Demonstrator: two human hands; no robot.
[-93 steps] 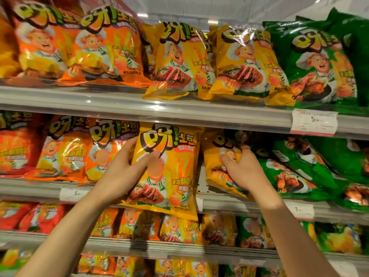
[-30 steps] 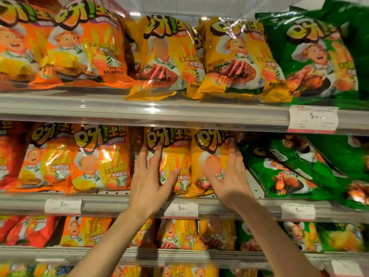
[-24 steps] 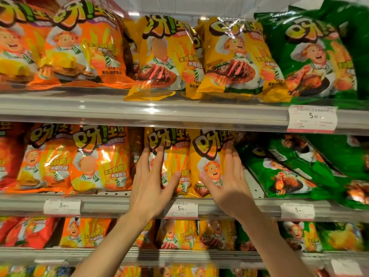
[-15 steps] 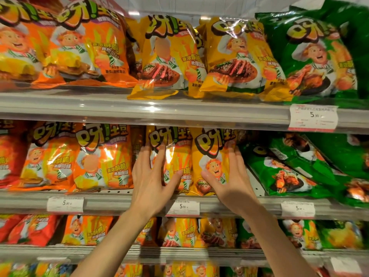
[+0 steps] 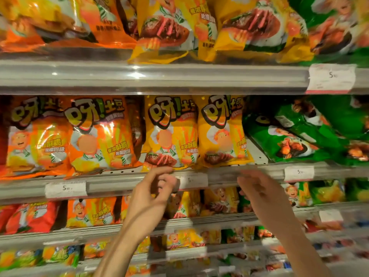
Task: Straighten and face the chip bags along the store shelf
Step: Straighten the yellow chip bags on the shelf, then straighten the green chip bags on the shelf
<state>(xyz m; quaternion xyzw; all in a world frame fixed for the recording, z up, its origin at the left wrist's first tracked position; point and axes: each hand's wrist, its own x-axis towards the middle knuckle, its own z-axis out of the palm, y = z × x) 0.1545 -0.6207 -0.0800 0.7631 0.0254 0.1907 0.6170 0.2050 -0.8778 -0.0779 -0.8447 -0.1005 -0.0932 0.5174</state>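
Shelf [image 5: 139, 182] bags [image 5: 171, 132] released, hands [image 5: 153, 188] lower

The right hand [image 5: 259, 193] is smeared by motion blur, so how its fingers lie cannot be told. The left hand [image 5: 153, 188] covers part of a price label [image 5: 192, 179] on the shelf rail. The top-shelf bags [image 5: 165, 27] are cut off by the upper edge, their logos out of view. A dark bag [image 5: 136, 124] is mostly hidden between the orange bag [image 5: 99, 134] and yellow bag [image 5: 171, 132]. The lowest shelves [image 5: 199, 256] blur into unreadable colour.
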